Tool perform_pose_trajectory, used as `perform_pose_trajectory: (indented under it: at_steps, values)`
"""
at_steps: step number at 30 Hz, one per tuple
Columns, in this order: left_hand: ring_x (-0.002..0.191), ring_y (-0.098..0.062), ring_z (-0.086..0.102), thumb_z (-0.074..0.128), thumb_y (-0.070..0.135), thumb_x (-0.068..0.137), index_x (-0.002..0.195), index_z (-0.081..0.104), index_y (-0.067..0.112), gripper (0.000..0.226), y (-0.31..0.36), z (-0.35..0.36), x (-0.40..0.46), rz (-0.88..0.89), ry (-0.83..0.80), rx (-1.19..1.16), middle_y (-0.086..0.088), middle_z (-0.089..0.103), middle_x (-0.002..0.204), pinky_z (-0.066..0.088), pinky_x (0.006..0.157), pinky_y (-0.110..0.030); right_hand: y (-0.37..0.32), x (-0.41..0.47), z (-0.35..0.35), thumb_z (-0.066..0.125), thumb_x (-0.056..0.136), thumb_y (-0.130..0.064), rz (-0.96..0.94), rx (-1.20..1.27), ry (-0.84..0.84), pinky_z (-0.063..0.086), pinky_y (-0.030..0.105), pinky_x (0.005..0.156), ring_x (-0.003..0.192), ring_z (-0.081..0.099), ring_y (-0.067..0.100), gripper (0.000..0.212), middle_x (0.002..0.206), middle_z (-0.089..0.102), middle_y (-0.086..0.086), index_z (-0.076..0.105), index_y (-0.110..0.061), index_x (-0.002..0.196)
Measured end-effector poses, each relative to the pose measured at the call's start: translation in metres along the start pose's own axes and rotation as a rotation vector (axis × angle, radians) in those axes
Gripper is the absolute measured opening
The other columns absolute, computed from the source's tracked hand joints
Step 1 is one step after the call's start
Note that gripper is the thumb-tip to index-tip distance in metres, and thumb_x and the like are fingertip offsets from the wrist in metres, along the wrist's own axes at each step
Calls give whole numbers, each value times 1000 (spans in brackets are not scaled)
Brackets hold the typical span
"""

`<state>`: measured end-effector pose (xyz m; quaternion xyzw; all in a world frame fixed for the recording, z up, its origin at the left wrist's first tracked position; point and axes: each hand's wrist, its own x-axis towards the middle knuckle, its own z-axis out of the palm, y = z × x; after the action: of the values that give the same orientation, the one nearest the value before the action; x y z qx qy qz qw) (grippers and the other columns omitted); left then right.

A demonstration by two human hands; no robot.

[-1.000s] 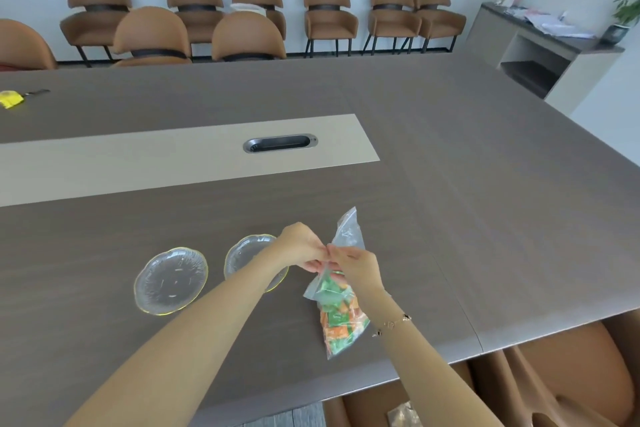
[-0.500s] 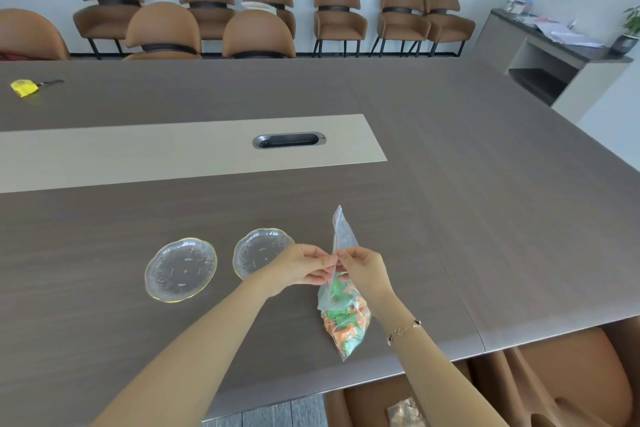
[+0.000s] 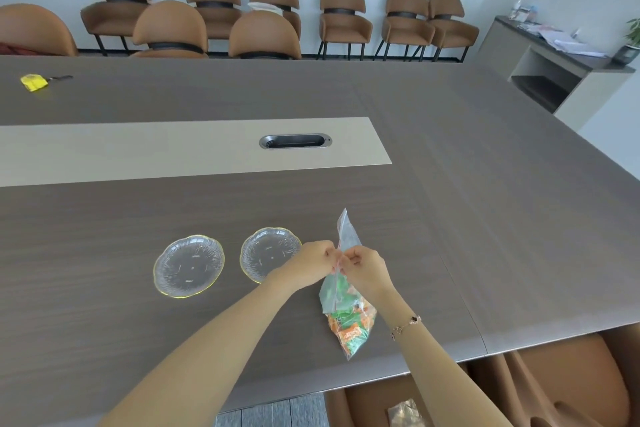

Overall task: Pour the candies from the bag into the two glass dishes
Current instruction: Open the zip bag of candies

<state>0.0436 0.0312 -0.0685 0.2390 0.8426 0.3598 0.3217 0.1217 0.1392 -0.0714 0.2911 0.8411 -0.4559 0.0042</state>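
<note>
A clear plastic bag [image 3: 347, 314] of orange and green candies hangs upright over the table's near edge. My left hand [image 3: 311, 262] and my right hand [image 3: 363, 265] both pinch its top seam, knuckles almost touching. The bag's upper corner sticks up behind my fingers. Two empty glass dishes with gold rims lie flat to the left: the nearer dish [image 3: 266, 253], partly covered by my left wrist, and the farther dish [image 3: 188, 265].
The large brown table [image 3: 485, 218] has a pale centre strip and a metal cable slot [image 3: 294, 141]. A yellow object [image 3: 33, 82] lies at the far left. Brown chairs line the far wall; another chair [image 3: 571, 385] sits below the near table edge. A side cabinet [image 3: 561, 76] stands at right.
My hands with the bag have drifted slightly right and farther from the near edge; the grip on the bag's top is the same.
</note>
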Motion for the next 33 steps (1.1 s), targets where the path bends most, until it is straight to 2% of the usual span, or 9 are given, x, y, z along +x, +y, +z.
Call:
perform_pose_trajectory:
  at_steps: [5,12,18,22,24,26,28,30,33]
  values:
    - [54,-11,32,39,20,96,64,34,21,33,-6,-2,-7,141,-12,254,8,40,64,26,51,-25,-2,-3,8,53,87,-14,65,18,14,41,15,59,78,58,15,15,81,66,1,67,-15,81]
    - [57,-9,29,44,10,92,70,38,17,24,-23,-6,-12,152,60,13,8,38,63,26,54,-21,5,-9,-3,49,88,-9,160,114,239,43,23,56,75,56,20,20,82,65,6,67,-1,91]
    - [58,-12,31,45,11,89,69,39,16,22,-34,-31,-10,-3,331,-101,7,39,62,26,56,-26,4,-4,-51,59,83,-16,131,132,352,43,27,61,69,57,22,12,73,66,9,62,-5,78]
    - [55,-11,32,47,13,88,73,44,13,16,-17,-45,-13,16,381,-121,6,41,63,26,53,-26,-9,10,-76,56,84,-13,36,155,435,44,17,50,60,55,12,12,70,63,3,64,-4,83]
    - [55,-11,33,46,15,89,76,46,13,13,-12,-45,-13,-5,362,-87,5,42,65,25,51,-26,-2,18,-70,52,87,-10,40,307,313,50,12,60,73,63,20,18,82,68,8,64,-4,97]
    - [56,-10,33,45,17,90,76,45,13,15,-14,-44,-11,-12,346,-88,4,43,66,25,52,-25,20,22,-51,54,82,-14,111,329,124,50,28,88,109,58,27,46,124,60,17,52,-4,127]
    - [59,-13,35,45,17,90,73,45,13,17,-18,-40,-7,7,300,-136,0,45,68,28,56,-26,40,20,-21,68,71,-23,174,78,-94,31,37,113,143,27,27,95,155,26,12,17,-4,150]
    - [66,-16,41,46,19,88,75,48,13,15,-21,-35,-3,24,243,-187,-5,50,73,33,63,-29,51,20,14,79,58,-39,165,-125,-218,17,45,121,149,8,26,127,160,10,6,0,-11,153]
    - [71,-18,48,46,20,88,71,49,17,17,-23,-31,1,35,196,-210,1,56,70,36,68,-33,60,33,56,71,58,-54,212,-48,-87,25,50,118,143,24,23,105,150,28,1,25,-23,146]
